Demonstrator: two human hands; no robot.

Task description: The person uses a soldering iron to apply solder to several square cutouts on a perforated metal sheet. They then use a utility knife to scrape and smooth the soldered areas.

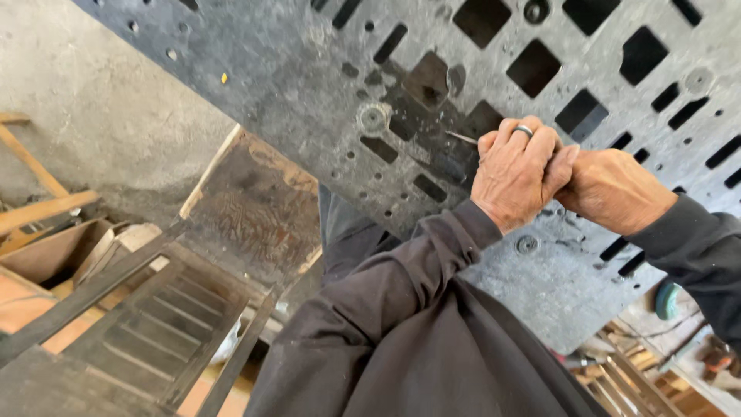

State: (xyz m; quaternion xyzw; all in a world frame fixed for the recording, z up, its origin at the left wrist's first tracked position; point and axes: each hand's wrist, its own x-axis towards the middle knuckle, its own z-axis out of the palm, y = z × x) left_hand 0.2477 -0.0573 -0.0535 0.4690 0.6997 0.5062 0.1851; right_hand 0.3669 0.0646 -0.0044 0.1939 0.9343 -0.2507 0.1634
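A large dark metal plate (pixel 309 69) with many square and slotted holes fills the upper part of the view. My left hand (pixel 515 174), wearing a ring, is clenched over a thin metal tool (pixel 461 137) whose tip sticks out to the left and touches the plate. My right hand (pixel 614 189) is pressed against the left hand from the right and closed around the same grip. What lies inside the fists is hidden. Both arms are in dark sleeves.
Below the plate at left stand a slatted metal frame (pixel 166 324), a rusty sheet (pixel 258 208) and wooden pieces (pixel 42 212) on a concrete floor (pixel 93 108). More wood and a teal round object (pixel 665 300) lie at the lower right.
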